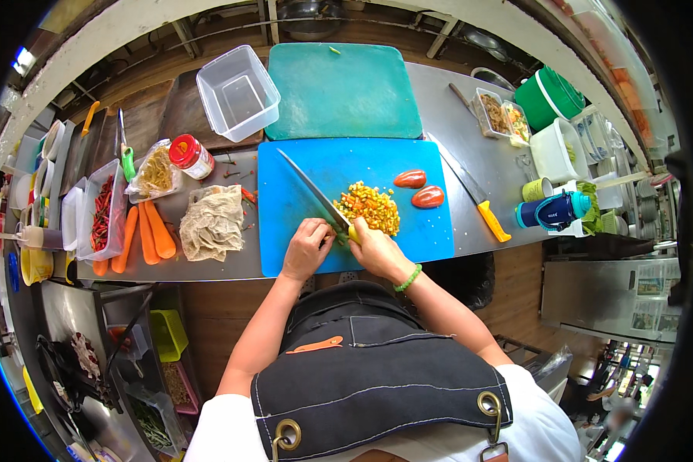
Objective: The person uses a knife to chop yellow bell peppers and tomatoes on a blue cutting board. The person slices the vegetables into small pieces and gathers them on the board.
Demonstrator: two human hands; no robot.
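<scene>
My right hand (379, 252), with a green bead bracelet at its wrist, grips the yellow handle of a kitchen knife (309, 181). The long blade slants away to the far left over a blue cutting board (285, 223). My left hand (308, 246) is closed, its fingers curled in close beside the blade's near end. A bit of green shows between fingers and blade; what the hand holds is mostly hidden. Just beyond the right hand lies a pile of diced orange and yellow vegetables (368, 208). Two dark red tomatoes (427, 197) rest on the board's right side.
Beyond lies a green cutting board (339, 92) next to a clear plastic tub (239, 94). At left are a rag (212, 223), carrots (160, 231), a red-lidded jar (191, 156) and a tub of red chillies (102, 212). Rightward lie another yellow-handled knife (491, 219) and a blue bottle (550, 211).
</scene>
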